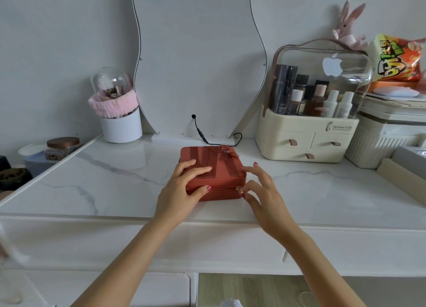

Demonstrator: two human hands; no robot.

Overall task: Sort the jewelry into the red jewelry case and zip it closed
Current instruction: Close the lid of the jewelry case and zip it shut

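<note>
Red jewelry case (212,173) lies shut on the marble tabletop (115,180).
Left hand (182,187) presses flat on the lid to steady it — right hand (260,189) pinches the gold zipper pull (238,189) at the front corner.

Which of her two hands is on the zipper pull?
Her right hand: its thumb and finger pinch the gold zipper pull at the front corner of the red case. Her left hand only rests on the lid, steadying it.

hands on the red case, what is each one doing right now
Left hand: open, fingers flat on the lid of the red case, thumb on its front.
Right hand: pinching the gold zipper pull at the front right corner.
</note>
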